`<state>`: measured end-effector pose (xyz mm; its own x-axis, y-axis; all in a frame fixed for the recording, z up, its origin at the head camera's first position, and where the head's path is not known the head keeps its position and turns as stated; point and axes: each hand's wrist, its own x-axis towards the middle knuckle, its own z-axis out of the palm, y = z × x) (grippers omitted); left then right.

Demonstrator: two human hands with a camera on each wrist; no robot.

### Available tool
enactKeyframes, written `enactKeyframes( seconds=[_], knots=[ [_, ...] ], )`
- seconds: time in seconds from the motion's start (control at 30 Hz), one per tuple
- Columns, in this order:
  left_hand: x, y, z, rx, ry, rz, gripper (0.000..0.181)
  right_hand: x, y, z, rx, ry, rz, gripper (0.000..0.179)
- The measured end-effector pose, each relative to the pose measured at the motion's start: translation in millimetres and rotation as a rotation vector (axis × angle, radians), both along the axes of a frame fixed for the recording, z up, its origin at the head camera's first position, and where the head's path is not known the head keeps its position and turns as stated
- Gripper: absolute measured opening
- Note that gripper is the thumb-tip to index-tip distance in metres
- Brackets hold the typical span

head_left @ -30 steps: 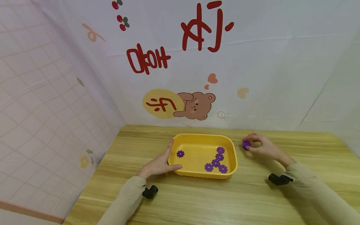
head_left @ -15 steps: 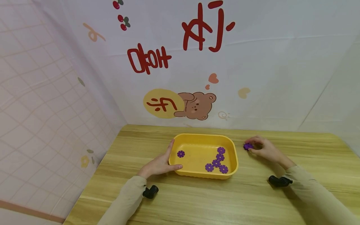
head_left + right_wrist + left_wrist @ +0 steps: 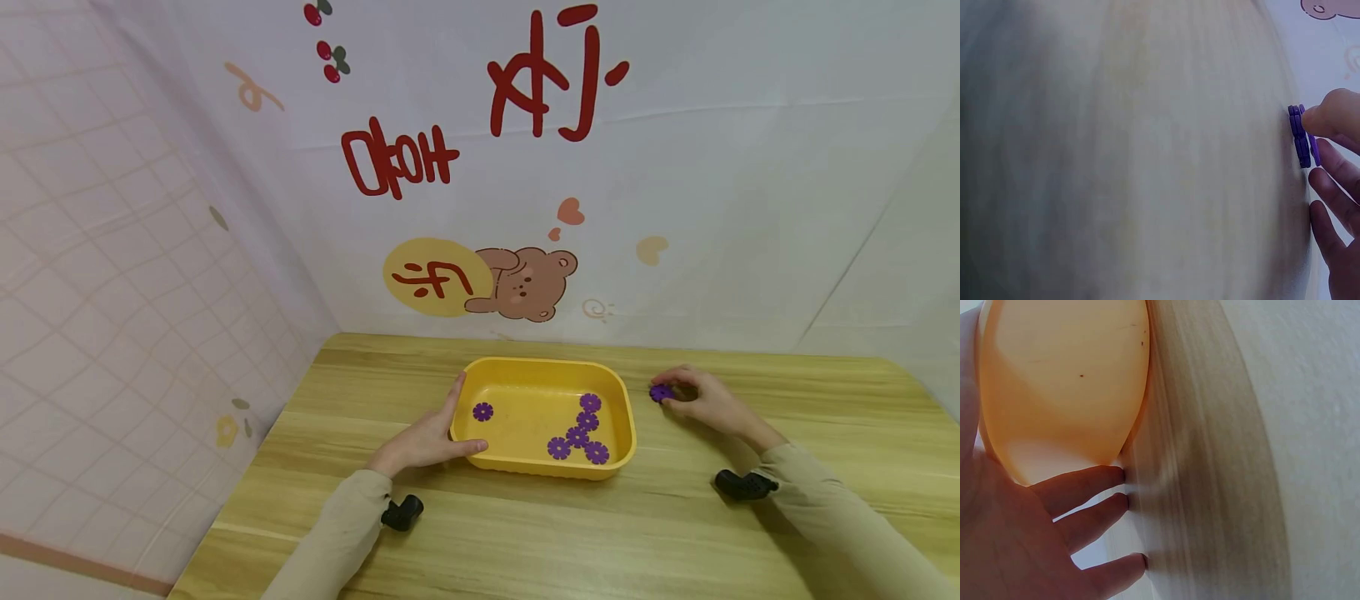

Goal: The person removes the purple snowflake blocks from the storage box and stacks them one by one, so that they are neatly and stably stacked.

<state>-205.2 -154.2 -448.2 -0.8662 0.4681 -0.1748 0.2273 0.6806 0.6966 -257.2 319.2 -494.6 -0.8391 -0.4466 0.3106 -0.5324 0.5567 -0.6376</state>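
A shallow yellow plastic tray (image 3: pixel 517 417) lies on the table in the head view. One purple snowflake disc (image 3: pixel 483 412) is at its left end, and several more (image 3: pixel 577 437) lie in a touching cluster at its right end. My left hand (image 3: pixel 420 437) rests against the tray's left end, thumb across the front rim. The left wrist view shows its fingers (image 3: pixel 1088 525) straight and spread beside the tray wall. Right of the tray, my right hand (image 3: pixel 708 402) pinches purple snowflake discs (image 3: pixel 1299 134), seen edge-on in the right wrist view, at least two layered together.
The wooden table (image 3: pixel 480 542) extends in front of the tray and to both sides. A white printed cloth (image 3: pixel 750 208) stands close behind the table and another along the left. Black wrist-worn devices (image 3: pixel 402 512) sit at both cuffs.
My right hand has shifted slightly right and down with the discs, which have tilted to a flatter angle. My left hand and the tray stay in place.
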Motion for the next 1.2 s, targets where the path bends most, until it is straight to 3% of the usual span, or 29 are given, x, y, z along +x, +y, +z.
enactKeyframes(
  seconds=[0.7,1.2],
  knots=[
    [-1.1,-0.8,-0.9,-0.002,0.004,-0.005,0.114,-1.1,0.5,-4.2,-0.003,0.055,0.000,0.035],
    [0.1,0.0,0.5,0.017,0.001,-0.009,0.113,-0.2,-0.6,-1.8,0.040,0.018,0.023,0.043]
  ],
)
